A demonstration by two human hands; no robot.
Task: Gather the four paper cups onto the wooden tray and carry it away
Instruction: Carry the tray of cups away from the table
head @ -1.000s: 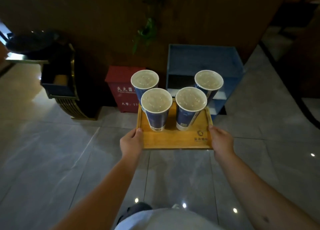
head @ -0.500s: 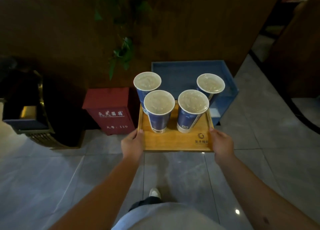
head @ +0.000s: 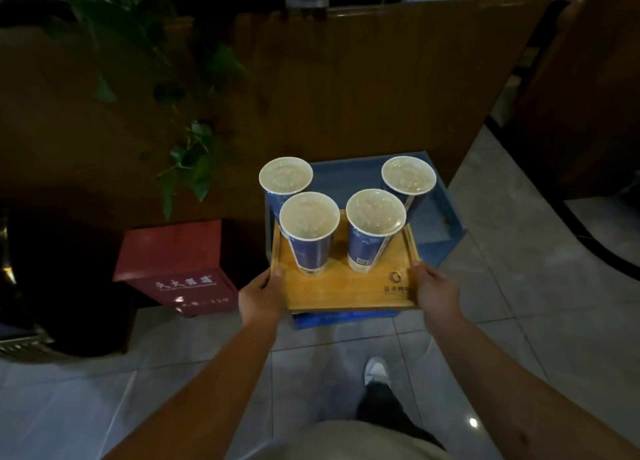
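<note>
I hold a wooden tray (head: 341, 291) level in front of me, above a blue cabinet. Several blue paper cups with sealed whitish tops stand upright on it: one at the near left (head: 309, 232), one at the near right (head: 374, 229), one at the far left (head: 284, 180), one at the far right (head: 408, 179). My left hand (head: 259, 295) grips the tray's left rim and my right hand (head: 434, 291) grips its right rim, thumbs on top.
A blue open cabinet (head: 440, 224) sits directly under the tray against a brown wooden partition (head: 363, 85). A red box (head: 173, 269) stands to its left, with trailing green plants (head: 188, 161) above. Grey tiled floor (head: 519, 286) spreads to the right and behind me.
I have stepped closer to the blue cabinet and partition; the tray now hangs over the cabinet's top. Both hands keep the same grip and the cups have not shifted.
</note>
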